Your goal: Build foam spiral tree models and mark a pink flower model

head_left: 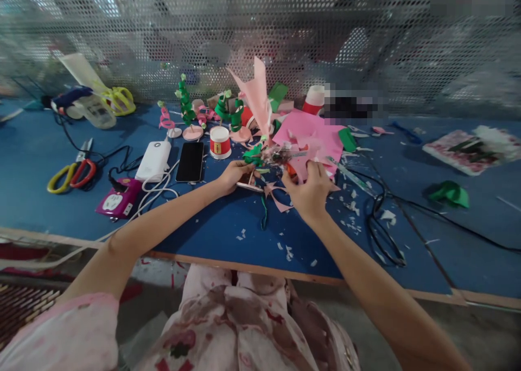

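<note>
My left hand (237, 177), its fingers closed, holds a small round base (249, 186) near the table's middle. Green curled paper (253, 155) rises beside those fingertips. To the right, my right hand (309, 184) has its fingers bent over the pink paper (311, 135); what lies between them is too small to make out. Clear plastic and paper bits lie between the hands. A red and white paper cup (220, 142) stands behind my left hand. Green spiral paper pieces (186, 102) on round bases stand at the back.
Scissors (83, 173), a white power bank (153, 161), a black phone (190, 161) and a purple socket (119, 198) lie left. A black cable (443, 215) crosses the right side. Perforated metal (203, 29) borders the blue table (228, 230) behind.
</note>
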The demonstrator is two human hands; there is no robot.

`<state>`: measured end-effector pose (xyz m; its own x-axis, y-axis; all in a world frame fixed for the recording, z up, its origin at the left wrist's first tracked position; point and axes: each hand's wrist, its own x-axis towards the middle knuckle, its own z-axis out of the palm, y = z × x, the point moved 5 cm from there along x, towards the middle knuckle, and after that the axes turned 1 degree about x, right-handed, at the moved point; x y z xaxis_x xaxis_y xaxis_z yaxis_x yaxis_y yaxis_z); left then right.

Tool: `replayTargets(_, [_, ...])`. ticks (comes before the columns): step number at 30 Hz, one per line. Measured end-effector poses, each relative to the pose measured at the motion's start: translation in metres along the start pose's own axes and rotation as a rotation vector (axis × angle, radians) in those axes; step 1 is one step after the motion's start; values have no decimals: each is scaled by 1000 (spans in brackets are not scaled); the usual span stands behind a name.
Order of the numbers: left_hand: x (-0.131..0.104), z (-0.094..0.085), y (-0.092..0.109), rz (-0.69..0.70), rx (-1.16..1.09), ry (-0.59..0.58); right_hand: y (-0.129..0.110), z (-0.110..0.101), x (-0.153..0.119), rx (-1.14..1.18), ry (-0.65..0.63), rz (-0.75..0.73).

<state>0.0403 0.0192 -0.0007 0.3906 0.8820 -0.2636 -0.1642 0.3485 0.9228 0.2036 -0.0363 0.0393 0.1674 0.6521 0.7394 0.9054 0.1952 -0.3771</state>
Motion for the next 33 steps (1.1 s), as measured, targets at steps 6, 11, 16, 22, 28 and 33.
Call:
replayTargets(6, [-2,2,1,8,0,-9,-4,0,-2,-3,-23,-29])
replayTargets(11, [-1,1,1,29,-23,-1,-7,0,-3,-23,-44,-30])
replayTargets(16, [-1,2,0,39,-39,-13,-7,1,-4,-54,-21,-62])
replayTargets(22, [-1,4,1,35,-34,-22,-5,4,-7,-88,41,-137])
replayTargets(28, [-1,3,0,30,-25,-12,-5,3,-8,-75,80,-182])
replayTargets(33, [0,3,0,24,-23,-13,-6,3,-8,-90,85,-196])
